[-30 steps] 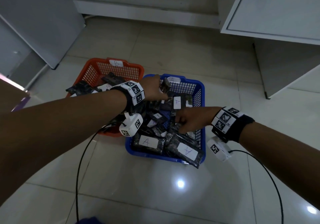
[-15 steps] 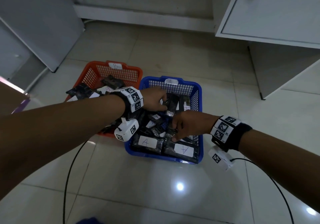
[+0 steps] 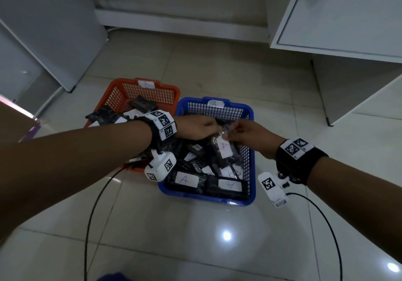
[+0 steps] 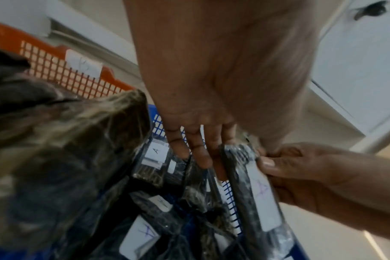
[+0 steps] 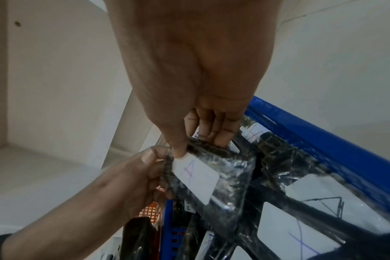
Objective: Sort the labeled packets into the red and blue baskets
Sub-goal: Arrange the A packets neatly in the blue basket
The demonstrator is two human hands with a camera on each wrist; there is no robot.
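Note:
A blue basket (image 3: 206,198) tagged A holds several dark packets with white A labels. To its left, a red basket (image 3: 121,85) tagged B holds a few dark packets. Over the blue basket's far half, my left hand (image 3: 214,128) and right hand (image 3: 230,133) both hold one A-labeled packet (image 3: 224,150) by its top end. In the right wrist view, the right hand (image 5: 196,146) pinches the packet (image 5: 225,177) with thumb on top, and the left thumb presses its left edge. In the left wrist view, the left hand (image 4: 211,158) has its fingers behind the packet (image 4: 261,195).
The baskets stand side by side on a glossy tiled floor. A white cabinet (image 3: 348,24) overhangs at the back right, and a grey panel (image 3: 54,30) leans at the back left. Black cables (image 3: 95,198) run from both wrists across the floor.
Both hands have left the packet pile and come together over the blue basket's far half, where they now hold one A packet lifted by its top end.

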